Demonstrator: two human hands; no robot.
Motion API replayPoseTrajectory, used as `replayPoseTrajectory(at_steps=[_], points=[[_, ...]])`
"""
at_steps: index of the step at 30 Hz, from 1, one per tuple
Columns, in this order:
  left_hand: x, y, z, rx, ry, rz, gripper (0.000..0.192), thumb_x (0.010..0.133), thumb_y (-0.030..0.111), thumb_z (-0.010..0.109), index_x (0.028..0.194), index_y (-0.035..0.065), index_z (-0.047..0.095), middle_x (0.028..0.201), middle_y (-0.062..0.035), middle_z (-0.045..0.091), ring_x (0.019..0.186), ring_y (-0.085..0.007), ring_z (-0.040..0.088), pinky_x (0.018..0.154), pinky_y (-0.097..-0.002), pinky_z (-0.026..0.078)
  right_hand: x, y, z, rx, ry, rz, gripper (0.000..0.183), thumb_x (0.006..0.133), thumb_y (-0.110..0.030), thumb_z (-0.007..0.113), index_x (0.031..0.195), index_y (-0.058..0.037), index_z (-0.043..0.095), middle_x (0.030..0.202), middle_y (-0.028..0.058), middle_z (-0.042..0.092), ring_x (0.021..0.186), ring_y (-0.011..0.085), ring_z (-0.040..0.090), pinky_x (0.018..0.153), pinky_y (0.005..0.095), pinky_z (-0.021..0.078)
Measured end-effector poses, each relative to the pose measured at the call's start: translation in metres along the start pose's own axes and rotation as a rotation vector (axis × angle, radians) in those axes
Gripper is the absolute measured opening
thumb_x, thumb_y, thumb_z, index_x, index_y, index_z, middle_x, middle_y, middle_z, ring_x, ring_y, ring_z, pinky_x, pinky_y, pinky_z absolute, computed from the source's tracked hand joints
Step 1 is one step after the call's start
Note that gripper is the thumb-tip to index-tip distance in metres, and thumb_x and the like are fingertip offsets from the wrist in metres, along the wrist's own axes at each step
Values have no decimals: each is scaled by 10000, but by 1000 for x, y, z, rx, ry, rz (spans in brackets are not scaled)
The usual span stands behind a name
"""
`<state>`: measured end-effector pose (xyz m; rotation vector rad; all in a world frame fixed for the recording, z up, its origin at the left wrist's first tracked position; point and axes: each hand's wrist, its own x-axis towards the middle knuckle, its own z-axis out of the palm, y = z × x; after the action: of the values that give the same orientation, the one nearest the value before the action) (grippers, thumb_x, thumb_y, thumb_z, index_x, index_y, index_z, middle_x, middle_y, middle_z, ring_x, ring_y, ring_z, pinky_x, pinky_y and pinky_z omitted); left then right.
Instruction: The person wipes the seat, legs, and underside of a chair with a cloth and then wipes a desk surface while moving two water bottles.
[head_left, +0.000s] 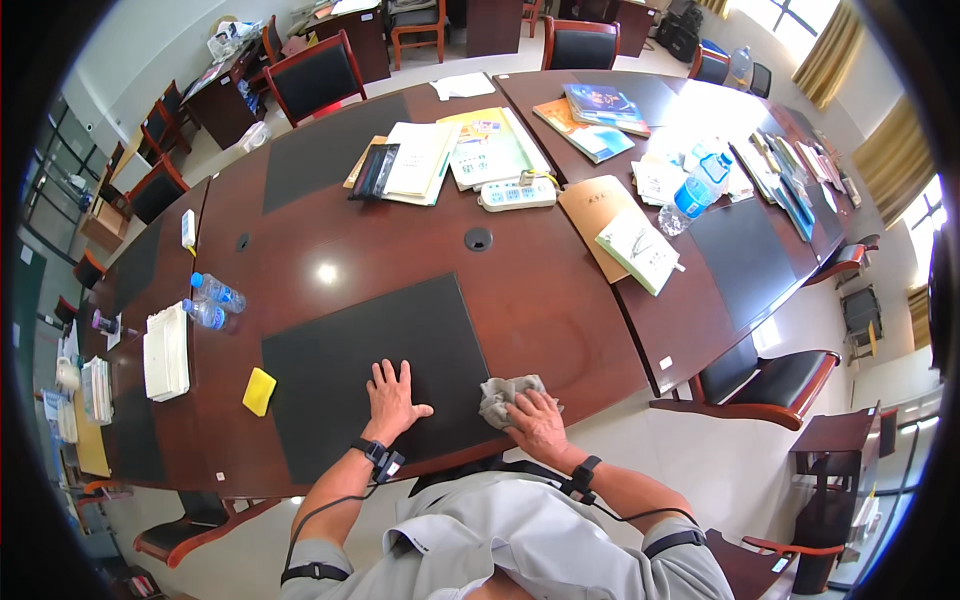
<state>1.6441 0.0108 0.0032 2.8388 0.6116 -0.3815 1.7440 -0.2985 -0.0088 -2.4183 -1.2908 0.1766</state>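
Observation:
My left hand (391, 403) rests on the black desk pad (375, 337) set into the table, fingers spread, nothing in it. A crumpled grey cloth (498, 399) lies at the table's near edge, just right of the pad. My right hand (538, 426) presses on the cloth from above, its fingers over the right part of it. To the left of the pad is a yellow sponge (259, 391), apart from both hands. The reddish-brown wooden table (555, 330) shows a faint smeared patch beyond the cloth.
Two plastic bottles (217, 292) lie left beside a paper stack (166, 352). Farther off are a power strip (517, 195), a black pouch (373, 172), papers and books (637, 247). A large water bottle (694, 196) is at right. Chairs (750, 382) ring the table.

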Motion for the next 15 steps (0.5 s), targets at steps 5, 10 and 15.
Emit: replayPoseTrajectory(at_steps=[5, 10, 15], points=[[-3, -6, 3, -28, -7, 10, 1144, 693, 530, 909, 1564, 20, 372, 1567, -363, 353, 1479, -551, 308, 1142, -651, 350, 25, -19, 18, 5, 42, -37, 495, 847, -307, 769, 1292, -118, 663, 1336, 96, 589, 1342, 349, 486, 1142, 532, 369], [-1, -4, 1, -29, -2, 6, 1113, 712, 519, 904, 1561, 26, 379, 1588, -343, 334, 1493, -532, 292, 1152, -650, 340, 41, -23, 11, 18, 50, -52, 488, 839, -279, 766, 1281, -110, 649, 1276, 87, 586, 1304, 333, 494, 1117, 506, 379], [1, -3, 3, -33, -15, -14, 1105, 706, 498, 913, 1555, 22, 388, 1593, -348, 319, 1496, -537, 279, 1151, -658, 341, 63, -12, 2, 50, 69, -89, 447, 837, -241, 757, 1249, -110, 646, 1223, 80, 587, 1260, 313, 508, 1087, 492, 390]])
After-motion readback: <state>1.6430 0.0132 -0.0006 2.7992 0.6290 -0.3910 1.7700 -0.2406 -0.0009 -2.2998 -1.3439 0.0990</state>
